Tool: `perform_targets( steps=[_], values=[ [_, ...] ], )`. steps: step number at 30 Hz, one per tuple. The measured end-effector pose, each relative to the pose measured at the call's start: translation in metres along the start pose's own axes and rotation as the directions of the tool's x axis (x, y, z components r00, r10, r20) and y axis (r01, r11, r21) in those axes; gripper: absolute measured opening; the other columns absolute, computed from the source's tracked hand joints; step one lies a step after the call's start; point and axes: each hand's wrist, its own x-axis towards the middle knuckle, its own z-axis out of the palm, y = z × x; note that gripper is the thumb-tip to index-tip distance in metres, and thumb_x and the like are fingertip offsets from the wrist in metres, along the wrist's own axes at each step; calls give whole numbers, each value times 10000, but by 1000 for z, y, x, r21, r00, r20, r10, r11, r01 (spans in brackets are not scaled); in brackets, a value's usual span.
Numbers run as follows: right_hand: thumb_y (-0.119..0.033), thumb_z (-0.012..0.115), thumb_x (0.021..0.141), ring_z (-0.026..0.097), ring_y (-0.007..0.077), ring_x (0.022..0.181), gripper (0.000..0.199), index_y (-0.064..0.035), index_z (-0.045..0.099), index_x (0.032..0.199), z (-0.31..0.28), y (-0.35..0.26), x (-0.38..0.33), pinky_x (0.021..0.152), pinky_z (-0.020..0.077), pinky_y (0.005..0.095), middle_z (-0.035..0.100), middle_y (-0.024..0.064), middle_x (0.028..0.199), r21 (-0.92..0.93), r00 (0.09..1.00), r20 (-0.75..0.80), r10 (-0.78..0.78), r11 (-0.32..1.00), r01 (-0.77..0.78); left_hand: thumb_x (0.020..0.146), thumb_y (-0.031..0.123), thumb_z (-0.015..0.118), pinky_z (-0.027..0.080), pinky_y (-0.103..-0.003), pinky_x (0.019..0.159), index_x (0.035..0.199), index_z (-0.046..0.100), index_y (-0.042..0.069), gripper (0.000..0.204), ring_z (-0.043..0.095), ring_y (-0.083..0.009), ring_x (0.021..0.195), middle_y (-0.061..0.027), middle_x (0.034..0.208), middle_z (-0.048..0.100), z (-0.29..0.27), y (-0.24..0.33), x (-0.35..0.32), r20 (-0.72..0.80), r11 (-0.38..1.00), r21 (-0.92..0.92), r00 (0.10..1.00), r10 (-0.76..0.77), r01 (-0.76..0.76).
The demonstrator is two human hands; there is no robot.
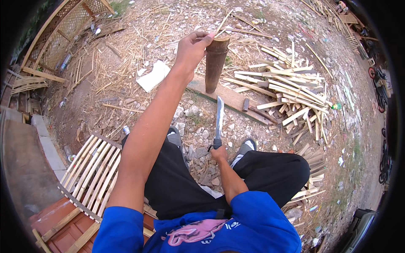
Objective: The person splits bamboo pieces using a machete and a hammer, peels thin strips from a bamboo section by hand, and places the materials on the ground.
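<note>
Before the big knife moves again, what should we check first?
1. Left hand has hold of the thin bamboo strips at the top of the log: ok.
2. Log stands upright on the plank: ok, leaning slightly.
3. Right hand has a firm grip on the knife: ok, fingers closed round the handle.
4. Blade points away from the body: ok, tip aims toward the log.
5. Fingers clear of where the blade would land: not ok, they sit right at the log's top.
6. Feet clear of the blade: cannot tell, the shoes are close under the knife.
</note>
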Motion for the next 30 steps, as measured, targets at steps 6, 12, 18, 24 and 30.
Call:
perform_targets(
  steps=[6, 12, 18, 24, 30],
  values=[
    [-396, 784, 687, 593, 204, 553, 472, 50, 649, 758, -78, -14, 8, 522, 464, 340, 640, 129, 688, 313, 989, -30, -144, 938, 146, 880, 283, 715, 461, -270, 725, 1008, 662, 64, 259, 584, -95, 836, -8, 913, 648, -11, -13, -1, -79, 996, -79, 996, 31, -37],
    [-119, 748, 714, 482, 128, 444, 188, -34, 581, 728, -236, -64, -77, 427, 385, 298, 541, 39, 582, 602, 909, -230, -348, 683, 414, 911, 247, 677, 489, -378, 928, 1021, 598, 84, 212, 577, -157, 1038, -50, 1051, 620, -13, -12, -9, -101, 987, -160, 994, -32, 15],
    [-103, 693, 716, 508, 104, 595, 216, -34, 594, 896, -301, -110, -193, 562, 429, 277, 570, 10, 713, 501, 686, -432, -585, 476, 722, 891, 231, 708, 440, -267, 700, 922, 628, 86, 169, 538, -81, 772, 7, 832, 628, 16, -9, -21, -80, 992, -119, 997, 24, -33],
    [-67, 671, 713, 536, 104, 739, 316, -13, 624, 1021, -262, -135, -203, 701, 459, 279, 609, 11, 832, 447, 563, -446, -695, 372, 813, 893, 293, 708, 422, -290, 729, 947, 630, 102, 213, 556, -90, 839, 0, 890, 650, 28, -17, -25, -45, 989, -116, 995, 86, -90],
    [-67, 673, 719, 534, 90, 734, 319, -9, 613, 1027, -246, -143, -184, 685, 450, 274, 607, 3, 832, 584, 694, -346, -631, 434, 686, 892, 300, 709, 427, -289, 726, 915, 638, 93, 220, 557, -80, 807, 3, 865, 658, 32, -19, -23, -73, 987, -105, 990, 116, -124]
  ],
)
